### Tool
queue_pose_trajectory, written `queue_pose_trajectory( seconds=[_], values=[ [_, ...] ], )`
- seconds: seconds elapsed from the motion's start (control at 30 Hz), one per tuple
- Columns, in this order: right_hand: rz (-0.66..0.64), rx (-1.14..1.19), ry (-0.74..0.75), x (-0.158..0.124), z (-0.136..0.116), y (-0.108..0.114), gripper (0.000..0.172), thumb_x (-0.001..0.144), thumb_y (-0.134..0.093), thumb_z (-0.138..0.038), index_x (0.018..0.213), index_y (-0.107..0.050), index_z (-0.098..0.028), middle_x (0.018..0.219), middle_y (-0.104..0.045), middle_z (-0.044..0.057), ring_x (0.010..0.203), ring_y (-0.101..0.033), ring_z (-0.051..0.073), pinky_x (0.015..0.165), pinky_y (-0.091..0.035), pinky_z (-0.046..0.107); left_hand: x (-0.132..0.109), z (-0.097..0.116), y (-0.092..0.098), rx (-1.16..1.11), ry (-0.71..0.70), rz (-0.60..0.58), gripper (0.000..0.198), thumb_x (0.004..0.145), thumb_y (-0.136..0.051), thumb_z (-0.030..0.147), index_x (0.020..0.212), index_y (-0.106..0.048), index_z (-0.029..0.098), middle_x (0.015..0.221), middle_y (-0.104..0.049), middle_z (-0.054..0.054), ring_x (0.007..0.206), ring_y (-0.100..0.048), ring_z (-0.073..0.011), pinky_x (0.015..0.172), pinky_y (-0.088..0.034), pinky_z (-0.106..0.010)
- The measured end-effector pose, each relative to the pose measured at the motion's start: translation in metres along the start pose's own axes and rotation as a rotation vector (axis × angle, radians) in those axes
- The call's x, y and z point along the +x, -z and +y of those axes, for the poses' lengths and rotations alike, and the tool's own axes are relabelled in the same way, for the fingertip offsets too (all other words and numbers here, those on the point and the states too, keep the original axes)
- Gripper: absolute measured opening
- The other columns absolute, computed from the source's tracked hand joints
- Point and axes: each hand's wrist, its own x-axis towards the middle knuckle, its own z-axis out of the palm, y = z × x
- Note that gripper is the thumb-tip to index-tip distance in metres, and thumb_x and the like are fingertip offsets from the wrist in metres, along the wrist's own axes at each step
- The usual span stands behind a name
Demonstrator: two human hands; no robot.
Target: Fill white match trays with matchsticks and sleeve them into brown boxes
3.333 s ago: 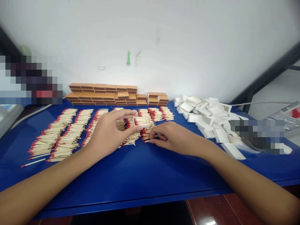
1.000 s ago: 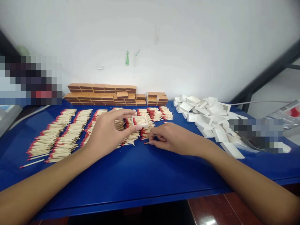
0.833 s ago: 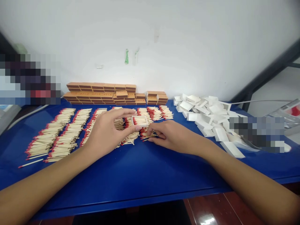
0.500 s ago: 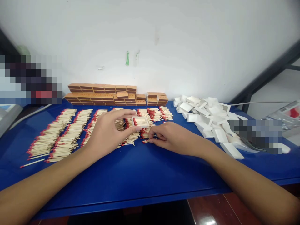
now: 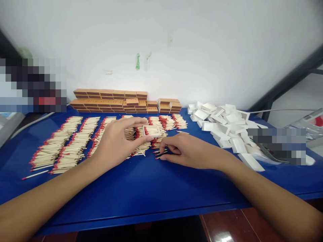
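Note:
My left hand [image 5: 116, 137] holds a small white matchbox tray [image 5: 151, 135] between thumb and fingers, tilted toward me. Red-tipped matches [image 5: 151, 130] lie side by side inside it. Just right of the tray, my right hand [image 5: 182, 149] rests low over the table with curled fingers. Its thumb and index finger close around a few loose matches [image 5: 158, 154] at the front end of a match row [image 5: 156, 143]. The palm side of this hand is hidden. Behind its knuckles lies a single match [image 5: 182, 132].
Long rows of matches [image 5: 73, 143] cover the left of the blue table [image 5: 141, 195]. Brown matchboxes [image 5: 101, 103] are stacked along the wall. White empty trays [image 5: 224, 122] form a heap at right, beside a blurred-out object [image 5: 277, 144]. A cable [image 5: 37, 121] runs at far left.
My right thumb has moved slightly down, and the loose matches at its fingertips are more spread out. The left hand and its tray stay almost still.

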Motion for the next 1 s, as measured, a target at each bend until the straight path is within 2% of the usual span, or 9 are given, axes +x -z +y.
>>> queue_pose_trajectory(
  seconds=[0.13,0.27,0.4,0.53,0.67,0.77,0.83,1.0],
  values=[
    [-0.035,0.004,-0.012,-0.001,0.002,0.0,0.011,0.099,-0.063,-0.028,0.099,-0.071,-0.02,0.071,-0.063,-0.003,0.06,-0.051,0.012,0.061,-0.032,0.026,0.001,0.001,-0.001,-0.003,-0.015,0.003,0.044,0.083,-0.08,0.057,0.116,-0.076,0.028,0.12,-0.079,0.0,0.113,-0.073,-0.0258,0.099,-0.057,-0.036],
    [-0.059,0.029,-0.012,0.0,0.003,0.0,0.014,0.101,-0.06,-0.028,0.099,-0.07,-0.019,0.084,-0.071,0.001,0.07,-0.059,0.014,0.065,-0.036,0.026,0.0,0.0,0.0,-0.019,-0.019,-0.007,0.043,0.083,-0.08,0.057,0.115,-0.076,0.028,0.12,-0.079,0.0,0.112,-0.073,-0.025,0.099,-0.057,-0.035],
    [-0.03,0.045,-0.001,-0.002,0.006,0.002,0.013,0.102,-0.06,-0.028,0.098,-0.069,-0.02,0.08,-0.069,-0.001,0.066,-0.055,0.012,0.064,-0.034,0.026,0.0,-0.001,0.0,-0.025,-0.02,-0.025,0.042,0.083,-0.081,0.055,0.115,-0.076,0.029,0.12,-0.079,0.0,0.11,-0.074,-0.0255,0.098,-0.058,-0.036],
    [0.073,0.074,-0.008,-0.004,0.007,0.006,0.016,0.101,-0.06,-0.032,0.098,-0.069,-0.02,0.066,-0.055,-0.005,0.056,-0.042,0.011,0.058,-0.028,0.027,0.0,-0.001,-0.002,-0.062,-0.025,-0.055,0.04,0.083,-0.082,0.052,0.114,-0.076,0.028,0.119,-0.079,-0.001,0.111,-0.074,-0.0257,0.099,-0.058,-0.036],
    [0.302,0.152,-0.022,-0.003,0.005,0.005,0.016,0.1,-0.062,-0.034,0.093,-0.068,-0.021,0.057,-0.038,-0.009,0.053,-0.034,0.011,0.055,-0.025,0.027,-0.003,0.001,-0.005,-0.092,-0.036,-0.071,0.041,0.082,-0.083,0.051,0.115,-0.076,0.027,0.115,-0.08,0.0,0.109,-0.074,-0.0249,0.098,-0.057,-0.037],
    [0.457,0.139,-0.036,0.001,0.004,-0.001,0.016,0.1,-0.061,-0.034,0.093,-0.066,-0.02,0.057,-0.034,-0.009,0.053,-0.032,0.011,0.055,-0.025,0.027,-0.005,0.006,-0.007,-0.116,-0.019,-0.083,0.043,0.081,-0.083,0.053,0.115,-0.076,0.028,0.115,-0.08,0.0,0.107,-0.074,-0.0246,0.098,-0.056,-0.038],
    [0.488,0.095,-0.039,0.004,0.005,-0.006,0.014,0.1,-0.061,-0.032,0.094,-0.065,-0.02,0.058,-0.035,-0.009,0.053,-0.032,0.01,0.057,-0.025,0.027,-0.007,0.01,-0.007,-0.126,-0.009,-0.092,0.043,0.081,-0.083,0.053,0.116,-0.076,0.03,0.117,-0.08,0.001,0.109,-0.074,-0.025,0.1,-0.056,-0.039],
    [0.468,0.064,-0.013,0.004,0.01,-0.009,0.016,0.1,-0.061,-0.036,0.101,-0.065,-0.021,0.059,-0.035,-0.009,0.054,-0.032,0.011,0.057,-0.025,0.027,-0.006,0.011,-0.006,-0.141,0.005,-0.091,0.042,0.081,-0.083,0.052,0.116,-0.076,0.029,0.115,-0.08,0.0,0.107,-0.075,-0.0257,0.099,-0.057,-0.038]
  ],
)
